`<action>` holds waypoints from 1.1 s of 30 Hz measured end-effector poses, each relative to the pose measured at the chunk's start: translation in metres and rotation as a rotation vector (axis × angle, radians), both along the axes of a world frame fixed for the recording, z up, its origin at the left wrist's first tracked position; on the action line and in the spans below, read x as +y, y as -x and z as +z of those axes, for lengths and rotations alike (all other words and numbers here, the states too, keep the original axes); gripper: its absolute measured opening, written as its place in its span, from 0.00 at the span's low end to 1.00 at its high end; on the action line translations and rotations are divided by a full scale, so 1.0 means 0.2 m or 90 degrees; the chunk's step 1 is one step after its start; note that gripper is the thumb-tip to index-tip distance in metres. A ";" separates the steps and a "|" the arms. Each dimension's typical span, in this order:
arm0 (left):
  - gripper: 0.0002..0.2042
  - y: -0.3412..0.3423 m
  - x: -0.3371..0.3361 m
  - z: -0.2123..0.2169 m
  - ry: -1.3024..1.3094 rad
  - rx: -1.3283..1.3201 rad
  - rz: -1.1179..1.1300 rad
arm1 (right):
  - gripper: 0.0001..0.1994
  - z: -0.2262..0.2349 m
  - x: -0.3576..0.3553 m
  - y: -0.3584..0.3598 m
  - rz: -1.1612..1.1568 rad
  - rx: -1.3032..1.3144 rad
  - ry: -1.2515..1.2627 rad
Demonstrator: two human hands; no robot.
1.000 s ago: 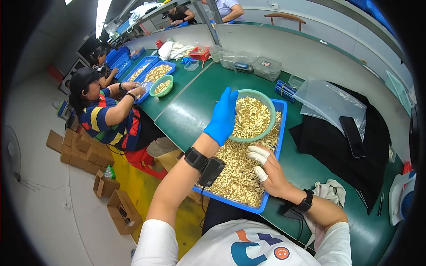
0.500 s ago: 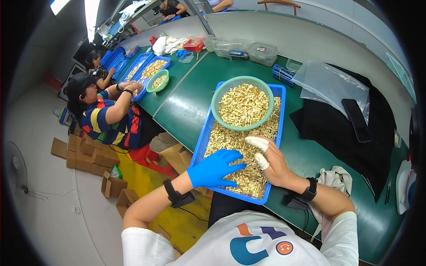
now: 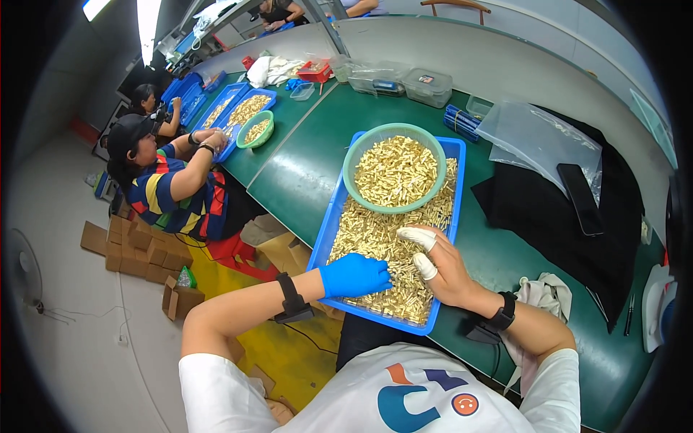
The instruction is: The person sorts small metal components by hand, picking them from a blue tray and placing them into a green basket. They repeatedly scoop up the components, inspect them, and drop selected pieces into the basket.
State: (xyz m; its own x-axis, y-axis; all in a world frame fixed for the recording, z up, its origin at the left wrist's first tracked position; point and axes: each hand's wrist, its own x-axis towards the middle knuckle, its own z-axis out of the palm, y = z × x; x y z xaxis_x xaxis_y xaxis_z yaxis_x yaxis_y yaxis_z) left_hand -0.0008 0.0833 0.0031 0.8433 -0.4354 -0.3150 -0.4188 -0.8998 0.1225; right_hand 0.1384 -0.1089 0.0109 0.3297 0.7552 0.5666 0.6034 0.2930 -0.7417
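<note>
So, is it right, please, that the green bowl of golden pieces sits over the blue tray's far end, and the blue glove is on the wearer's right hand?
Not quite: the head view shows the blue glove on the wearer's left hand; the rest holds.

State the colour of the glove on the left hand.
The glove is blue, best seen in head view.

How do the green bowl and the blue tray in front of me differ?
The green bowl is round; the blue tray is rectangular. The bowl is smaller than the tray. The bowl sits at the tray's far end, while the tray extends nearer you. Both hold small gold-coloured pieces.
</note>
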 end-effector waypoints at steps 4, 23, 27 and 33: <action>0.15 -0.02 -0.01 0.05 0.005 -0.123 0.072 | 0.17 0.00 0.00 -0.01 0.007 0.012 0.003; 0.24 -0.04 -0.40 0.04 1.751 -0.055 0.722 | 0.18 0.03 0.00 0.00 0.029 0.077 0.030; 0.28 -0.03 -0.40 0.09 1.948 0.077 0.538 | 0.19 0.03 0.00 -0.01 0.026 0.023 0.023; 0.29 -0.02 -0.39 0.08 1.961 0.079 0.488 | 0.23 0.01 -0.01 -0.01 0.050 -0.161 0.011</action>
State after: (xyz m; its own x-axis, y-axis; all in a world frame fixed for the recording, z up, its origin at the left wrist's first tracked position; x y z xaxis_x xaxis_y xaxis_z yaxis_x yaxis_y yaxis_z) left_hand 0.0041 0.0051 0.0200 0.9195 0.3679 -0.1384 -0.3660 0.9297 0.0399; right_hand 0.1404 -0.1106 0.0123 0.1191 0.7828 0.6108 0.7463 0.3351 -0.5751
